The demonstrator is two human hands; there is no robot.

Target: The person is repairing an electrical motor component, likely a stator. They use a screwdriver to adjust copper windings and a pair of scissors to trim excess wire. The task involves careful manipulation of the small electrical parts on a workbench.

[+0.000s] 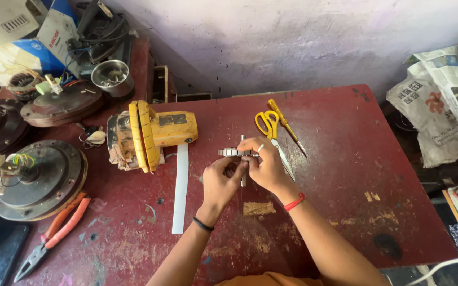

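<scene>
While both hands work at the middle of the red desk [345, 175], they share one small part: a flat, ribbed metal piece [234, 152] with a thin rod [243, 177] running down through it (looks like a small stator or gear stack, too small to tell). Left hand [222, 180] is closed around the lower side, fingers curled under the piece, likely steadying it. Right hand [265, 164] pinches the right end from above, thumb and forefinger on the edge, wrist raised off the desk, probably for fine control. Piece sits at the fingertips of both hands, just above the desk surface, held level.

Just beyond the right hand: yellow-handled scissors [269, 127] and a yellow screwdriver [287, 127], lying within easy reach. Left of the left hand: a white strip [180, 190] flat on the desk, and past it a yellow angle grinder [152, 135]. Farther left, well apart: orange-handled pliers [54, 233] and a fan motor [38, 180] with loose coloured wires. Right of the right hand, off the desk: crumpled newspaper [436, 111].
</scene>
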